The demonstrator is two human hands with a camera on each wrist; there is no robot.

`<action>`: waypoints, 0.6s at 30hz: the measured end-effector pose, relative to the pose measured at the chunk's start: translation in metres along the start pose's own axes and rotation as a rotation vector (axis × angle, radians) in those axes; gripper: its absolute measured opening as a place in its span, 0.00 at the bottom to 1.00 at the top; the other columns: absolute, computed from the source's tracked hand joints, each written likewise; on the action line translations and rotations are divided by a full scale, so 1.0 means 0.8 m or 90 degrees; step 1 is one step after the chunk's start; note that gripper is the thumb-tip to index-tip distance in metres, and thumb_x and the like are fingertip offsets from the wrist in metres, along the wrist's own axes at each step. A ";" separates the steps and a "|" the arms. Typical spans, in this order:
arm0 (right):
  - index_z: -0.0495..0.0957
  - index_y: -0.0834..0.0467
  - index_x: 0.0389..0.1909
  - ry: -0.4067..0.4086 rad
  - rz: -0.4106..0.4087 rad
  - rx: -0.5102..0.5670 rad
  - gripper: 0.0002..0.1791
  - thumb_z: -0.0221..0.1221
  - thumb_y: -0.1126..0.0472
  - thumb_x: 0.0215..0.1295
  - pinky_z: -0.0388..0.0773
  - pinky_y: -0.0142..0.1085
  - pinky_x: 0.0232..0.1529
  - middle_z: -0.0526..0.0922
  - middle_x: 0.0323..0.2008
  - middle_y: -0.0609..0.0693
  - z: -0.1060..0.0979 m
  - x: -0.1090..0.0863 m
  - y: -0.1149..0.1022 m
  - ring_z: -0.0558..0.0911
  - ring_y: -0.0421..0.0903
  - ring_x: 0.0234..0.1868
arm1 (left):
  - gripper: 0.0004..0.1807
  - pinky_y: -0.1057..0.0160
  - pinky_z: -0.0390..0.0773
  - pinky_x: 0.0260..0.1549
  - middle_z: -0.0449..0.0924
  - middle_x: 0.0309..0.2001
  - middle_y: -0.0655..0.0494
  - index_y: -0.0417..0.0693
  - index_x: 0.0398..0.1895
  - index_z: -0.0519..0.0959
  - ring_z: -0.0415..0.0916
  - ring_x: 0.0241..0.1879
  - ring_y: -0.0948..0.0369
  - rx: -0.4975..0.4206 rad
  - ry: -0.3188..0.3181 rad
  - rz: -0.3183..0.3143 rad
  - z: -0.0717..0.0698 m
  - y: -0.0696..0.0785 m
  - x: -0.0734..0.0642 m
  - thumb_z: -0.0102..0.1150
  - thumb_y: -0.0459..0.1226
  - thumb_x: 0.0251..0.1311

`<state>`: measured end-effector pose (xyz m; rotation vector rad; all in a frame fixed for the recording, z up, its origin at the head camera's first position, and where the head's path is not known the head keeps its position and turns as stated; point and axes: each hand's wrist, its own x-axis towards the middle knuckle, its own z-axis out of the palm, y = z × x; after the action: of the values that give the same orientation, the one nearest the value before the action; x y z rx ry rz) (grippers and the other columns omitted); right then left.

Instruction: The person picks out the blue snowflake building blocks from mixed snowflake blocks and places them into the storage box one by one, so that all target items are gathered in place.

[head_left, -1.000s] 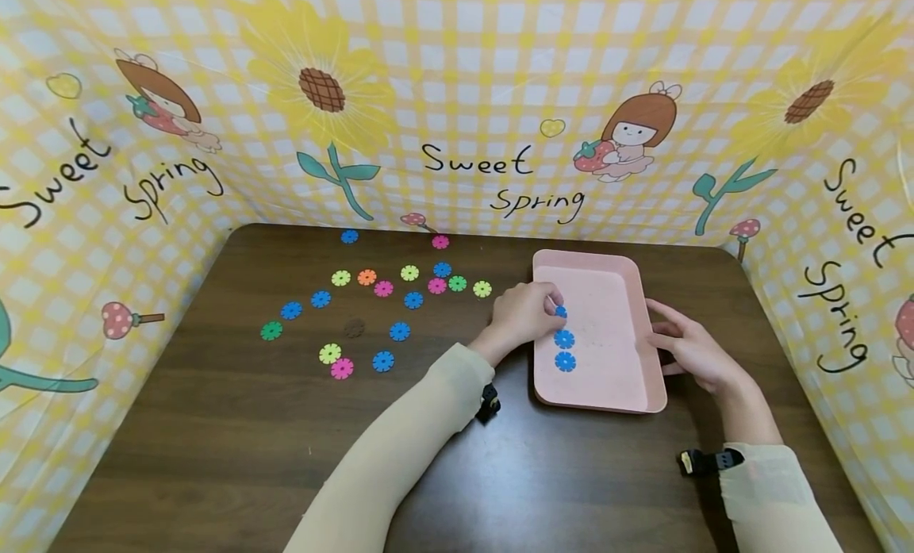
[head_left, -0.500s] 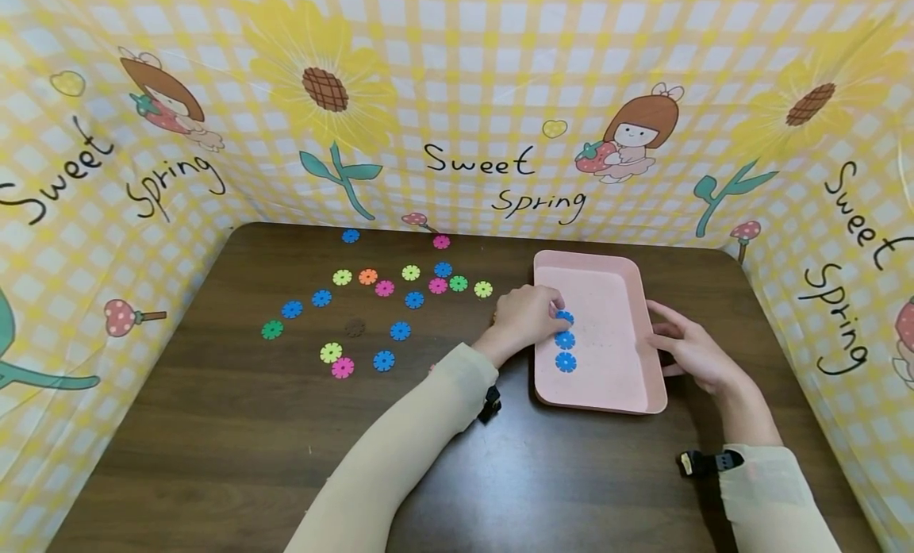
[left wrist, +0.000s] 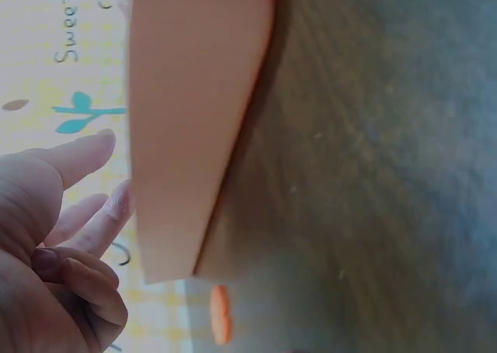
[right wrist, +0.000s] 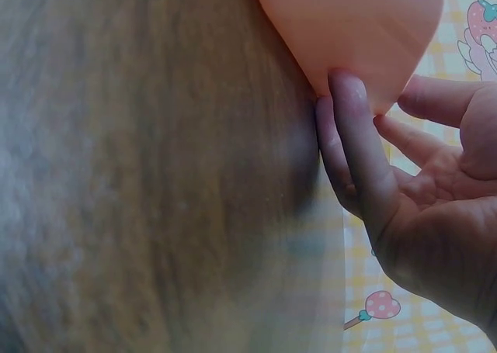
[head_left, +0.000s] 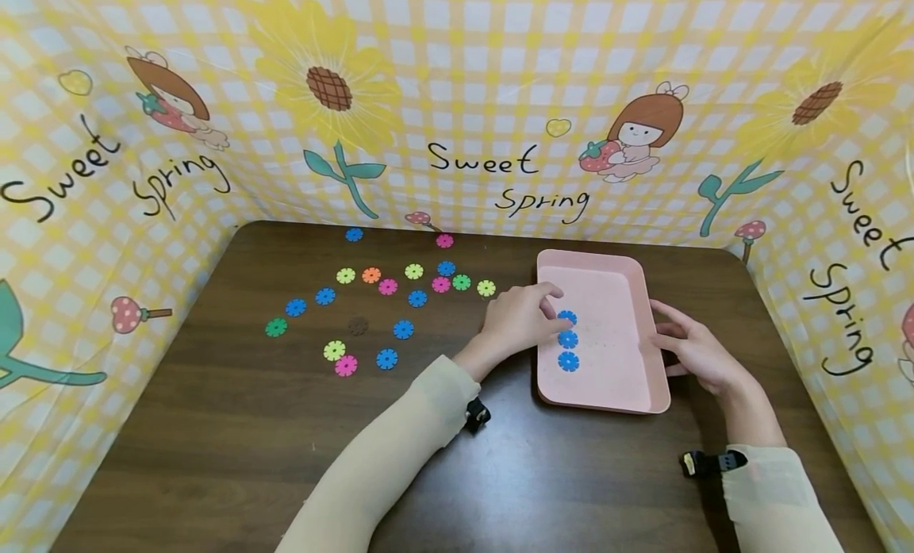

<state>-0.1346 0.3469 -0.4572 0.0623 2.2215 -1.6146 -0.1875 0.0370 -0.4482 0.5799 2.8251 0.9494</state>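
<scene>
A shallow pink tray stands on the right half of the table. Inside, along its left side, blue notched plastic discs lie in a column: a near one, a middle one and a far one, partly hidden by the left thumb. My left hand reaches over the tray's left rim, thumb and forefinger apart, holding nothing. At the opposite side my right hand touches the tray's outer wall with fairly straight fingers. In the left wrist view, the left hand hovers beside the tray wall.
Several loose notched discs lie on the left of the dark wooden table, among them an orange one, a brown one and a dark green one. A yellow checked cloth walls the table's back and sides.
The left hand has set the far blue disc down in line with the other two. Its thumb and forefinger have parted, and it has drawn slightly left. The right hand stays at the tray.
</scene>
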 end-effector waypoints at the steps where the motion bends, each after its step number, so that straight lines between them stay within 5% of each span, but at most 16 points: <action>1: 0.44 0.55 0.84 -0.001 0.000 0.000 0.40 0.54 0.62 0.80 0.86 0.53 0.41 0.61 0.70 0.78 0.000 0.000 0.000 0.82 0.44 0.49 | 0.27 0.63 0.74 0.28 0.80 0.29 0.78 0.60 0.60 0.82 0.76 0.30 0.72 -0.010 0.007 0.003 -0.004 -0.001 -0.002 0.73 0.56 0.60; 8: 0.44 0.55 0.84 -0.003 -0.003 -0.001 0.41 0.54 0.62 0.79 0.86 0.53 0.40 0.61 0.69 0.78 0.000 -0.002 0.000 0.83 0.46 0.49 | 0.25 0.62 0.74 0.25 0.84 0.34 0.74 0.59 0.60 0.82 0.76 0.29 0.71 -0.017 0.045 0.004 -0.032 -0.024 -0.012 0.71 0.56 0.63; 18: 0.42 0.55 0.84 -0.013 -0.010 0.005 0.42 0.55 0.62 0.79 0.86 0.53 0.40 0.62 0.69 0.78 0.000 -0.002 0.001 0.84 0.48 0.48 | 0.26 0.60 0.75 0.25 0.85 0.35 0.68 0.55 0.60 0.83 0.79 0.29 0.65 -0.023 0.092 -0.082 -0.063 -0.083 -0.017 0.72 0.54 0.62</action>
<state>-0.1332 0.3475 -0.4573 0.0304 2.2055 -1.6253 -0.2073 -0.0454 -0.4480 0.3318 2.9219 1.0550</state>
